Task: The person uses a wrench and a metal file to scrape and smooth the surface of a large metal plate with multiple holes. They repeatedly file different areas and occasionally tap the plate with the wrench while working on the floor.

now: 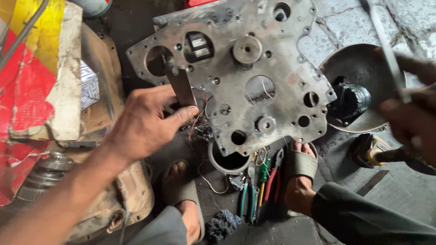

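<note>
Your left hand (pixel 145 120) is pinched on a flat scraper blade (pixel 180 86) against the steel plate (pixel 254 72), tilted above your 2 feet. Right hand (pixel 411 122) is blurred, looks wrapped around a thin rod (pixel 386 50). Blade slips, knuckles hit those hole edges.

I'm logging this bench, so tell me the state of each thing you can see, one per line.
Left hand: gripping a flat dark scraper.
Scraper: upright, tip against the plate.
Metal plate: tilted up, grimy, full of holes.
Right hand: blurred, closed on a thin rod.
Rod: slanted, blurred.
Bowl: open, a dark cylinder inside.
Pliers: lying on the floor.
Ring: lying flat, under the plate's edge.
</note>
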